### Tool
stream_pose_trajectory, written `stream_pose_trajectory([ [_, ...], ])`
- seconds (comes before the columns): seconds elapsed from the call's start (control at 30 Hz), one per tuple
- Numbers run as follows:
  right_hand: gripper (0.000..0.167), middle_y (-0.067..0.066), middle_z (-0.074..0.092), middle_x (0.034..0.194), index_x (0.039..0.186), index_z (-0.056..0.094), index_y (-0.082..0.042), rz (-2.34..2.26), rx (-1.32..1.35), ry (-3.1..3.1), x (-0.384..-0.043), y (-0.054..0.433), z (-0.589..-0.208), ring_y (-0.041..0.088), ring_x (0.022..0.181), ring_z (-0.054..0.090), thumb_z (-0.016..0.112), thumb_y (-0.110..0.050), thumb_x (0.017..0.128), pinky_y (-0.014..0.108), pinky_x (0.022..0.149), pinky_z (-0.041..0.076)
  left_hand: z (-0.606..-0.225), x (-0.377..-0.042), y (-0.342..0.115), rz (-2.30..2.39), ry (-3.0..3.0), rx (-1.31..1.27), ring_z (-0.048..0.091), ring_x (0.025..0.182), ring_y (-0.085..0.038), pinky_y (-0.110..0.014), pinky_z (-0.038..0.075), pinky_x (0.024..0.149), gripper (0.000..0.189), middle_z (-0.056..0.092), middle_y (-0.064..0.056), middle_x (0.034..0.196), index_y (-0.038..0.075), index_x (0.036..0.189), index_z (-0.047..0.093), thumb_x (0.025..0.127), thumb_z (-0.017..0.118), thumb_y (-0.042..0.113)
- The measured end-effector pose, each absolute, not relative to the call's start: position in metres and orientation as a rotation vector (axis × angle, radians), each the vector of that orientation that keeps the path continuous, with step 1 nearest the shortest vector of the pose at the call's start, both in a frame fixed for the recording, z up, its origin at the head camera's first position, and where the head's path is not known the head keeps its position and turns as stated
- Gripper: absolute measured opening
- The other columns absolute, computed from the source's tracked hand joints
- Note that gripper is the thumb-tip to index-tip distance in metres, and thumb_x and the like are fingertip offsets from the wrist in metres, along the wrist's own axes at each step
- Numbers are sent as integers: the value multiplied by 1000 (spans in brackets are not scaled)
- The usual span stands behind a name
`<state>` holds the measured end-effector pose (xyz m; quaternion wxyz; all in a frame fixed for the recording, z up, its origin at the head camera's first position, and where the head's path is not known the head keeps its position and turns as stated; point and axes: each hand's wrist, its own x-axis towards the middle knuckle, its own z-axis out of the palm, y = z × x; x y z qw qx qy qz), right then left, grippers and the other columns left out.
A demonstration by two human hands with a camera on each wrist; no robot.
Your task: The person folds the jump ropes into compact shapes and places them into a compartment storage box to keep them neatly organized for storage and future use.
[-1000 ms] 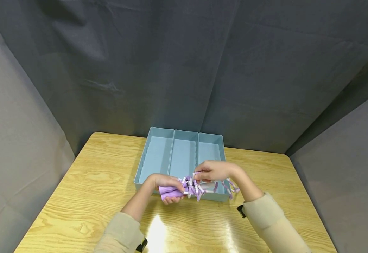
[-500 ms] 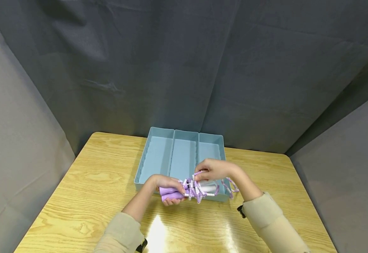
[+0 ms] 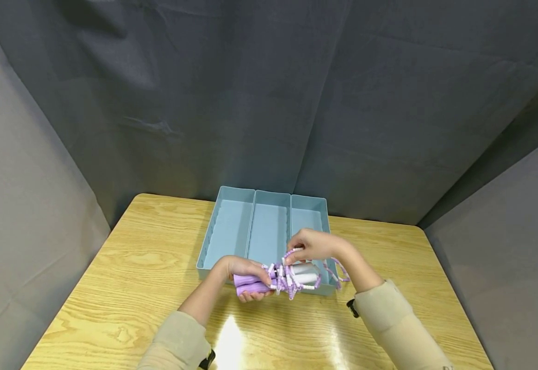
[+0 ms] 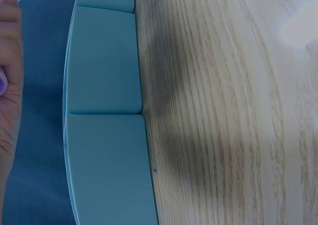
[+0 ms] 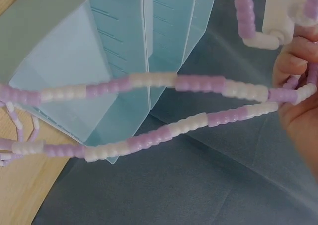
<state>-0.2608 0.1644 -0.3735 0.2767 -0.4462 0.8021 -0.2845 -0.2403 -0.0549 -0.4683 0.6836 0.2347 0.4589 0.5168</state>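
Over the front of the tray, my left hand (image 3: 245, 268) grips the two purple-and-white handles of a beaded jump rope (image 3: 252, 288) side by side. Purple and white beaded cord is wound several times round the middle of the handles, whose white ends point right. My right hand (image 3: 314, 244) pinches a stretch of this cord just above the wraps. In the right wrist view, two beaded strands (image 5: 201, 83) run from its fingers to the left. A loose loop (image 3: 340, 271) hangs by the right wrist. Only the edge of the left hand (image 4: 10, 61) shows in the left wrist view.
Beneath the hands stands a blue-grey tray (image 3: 232, 216) with three long compartments, near the back of a wooden table (image 3: 125, 288). A dark curtain (image 3: 204, 103) hangs behind the table, with pale grey panels (image 3: 28, 180) on both sides.
My right hand has risen slightly, with the pinched cord. The white handle ends show more, and the wraps sit a little lower. My left hand has hardly moved.
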Motion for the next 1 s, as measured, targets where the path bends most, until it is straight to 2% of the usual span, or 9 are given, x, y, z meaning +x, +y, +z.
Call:
stream_pose_trajectory([
  [0.33,21,-6,50,59,72,64,-8,-793,-1159,2176,-265,166,-379,3,52,42,66,-26,82,18,48,36,-467,-241,-54,1133,979,571,37,46,-7,-20,31,43,19,43,1,61,6,90,42,90,30,21],
  [0.53,26,-8,44,56,67,59,-7,-835,-1117,2152,-268,169,-383,3,50,38,65,-26,83,18,48,35,-468,-241,-53,1132,978,591,39,46,-6,-20,31,43,19,44,2,61,8,91,43,89,33,23],
  [0.67,26,-7,44,56,64,56,-11,-863,-1104,2128,-270,170,-387,4,50,38,64,-25,84,19,48,34,-465,-240,-53,1133,979,594,38,46,-6,-20,31,43,18,44,1,61,8,90,43,88,33,23],
  [0.87,28,-2,44,55,67,55,-4,-872,-1091,2114,-273,172,-394,4,49,37,62,-24,86,19,46,33,-463,-239,-54,1140,968,604,37,46,-7,-21,31,42,18,43,1,61,7,90,42,88,31,21],
  [1.0,27,1,44,55,70,57,-5,-887,-1085,2095,-274,174,-398,5,49,37,60,-25,87,19,47,34,-463,-238,-54,1146,957,610,36,46,-7,-21,30,42,18,43,1,61,7,91,42,88,31,21],
])
